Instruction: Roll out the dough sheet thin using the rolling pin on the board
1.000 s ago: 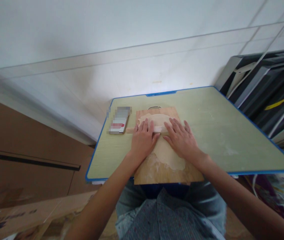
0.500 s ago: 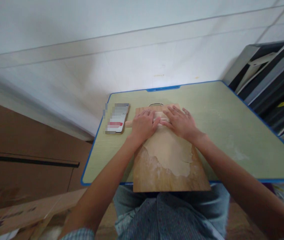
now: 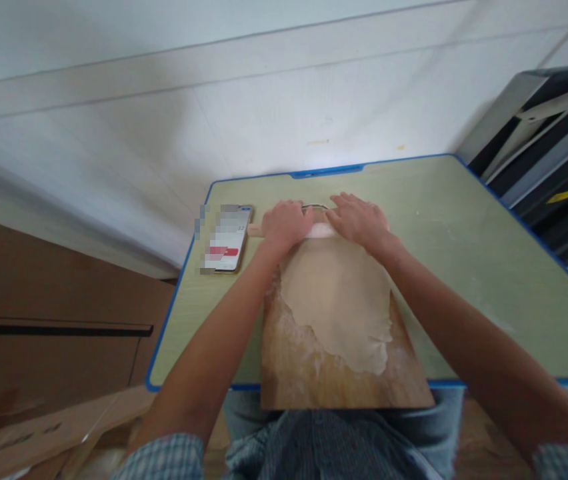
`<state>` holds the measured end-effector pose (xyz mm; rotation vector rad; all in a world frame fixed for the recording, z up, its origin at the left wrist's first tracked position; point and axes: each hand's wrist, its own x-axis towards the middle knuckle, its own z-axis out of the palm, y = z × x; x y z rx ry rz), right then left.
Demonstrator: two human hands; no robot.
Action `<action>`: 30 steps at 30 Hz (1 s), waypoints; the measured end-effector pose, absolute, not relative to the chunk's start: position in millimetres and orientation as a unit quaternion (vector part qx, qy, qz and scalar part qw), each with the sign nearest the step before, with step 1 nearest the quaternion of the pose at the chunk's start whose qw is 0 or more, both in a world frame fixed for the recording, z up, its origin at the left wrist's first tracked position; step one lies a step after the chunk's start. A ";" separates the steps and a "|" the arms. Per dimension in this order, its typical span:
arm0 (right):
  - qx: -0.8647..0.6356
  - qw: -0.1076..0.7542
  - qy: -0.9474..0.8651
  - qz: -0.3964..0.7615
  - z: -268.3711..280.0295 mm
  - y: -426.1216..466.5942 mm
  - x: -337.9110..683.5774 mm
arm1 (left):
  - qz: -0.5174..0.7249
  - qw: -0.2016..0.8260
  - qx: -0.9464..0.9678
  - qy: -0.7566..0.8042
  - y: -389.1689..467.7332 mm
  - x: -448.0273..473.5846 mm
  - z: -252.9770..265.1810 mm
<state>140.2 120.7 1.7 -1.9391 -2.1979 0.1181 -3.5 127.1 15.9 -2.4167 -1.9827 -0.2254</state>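
A pale wooden rolling pin [image 3: 320, 231] lies crosswise near the far end of a wooden cutting board [image 3: 309, 387]. My left hand [image 3: 287, 223] is curled over the pin, whose handle sticks out to the left. Over its right part lies my right hand [image 3: 360, 220], gripping from above with the fingers draped forward and the thumb inward. The pin's right end is hidden under this hand. Beneath and in front of the pin spreads a thin sheet of dough [image 3: 339, 293] with a ragged near edge. White flour smears mark the board on its left side.
A phone [image 3: 228, 240], partly blurred, lies left of the board on a pale green table [image 3: 464, 267] with a blue rim. A white wall [image 3: 264, 127] stands behind. Dark folded items [image 3: 559, 147] lean at the right; brown cardboard [image 3: 54, 293] is at the left.
Both hands and the rolling pin have moved away from me to the board's far end, uncovering more dough. The camera view has shifted slightly.
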 end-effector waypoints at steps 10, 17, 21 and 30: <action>-0.636 0.082 -0.767 0.004 6.5 91.5 137.7 | -0.066 0.054 -0.793 -0.604 104.8 -7.2 12.8; -0.632 0.121 -0.764 -0.050 1.5 50.8 132.9 | -0.089 0.086 -0.783 -0.609 59.0 -10.9 9.5; -0.614 0.139 -0.773 -0.077 -4.6 25.0 135.7 | -0.052 0.101 -0.778 -0.619 29.8 -12.6 7.4; -0.575 0.151 -0.798 -0.102 -9.6 -4.3 145.0 | -0.015 0.117 -0.781 -0.613 6.4 -15.5 4.8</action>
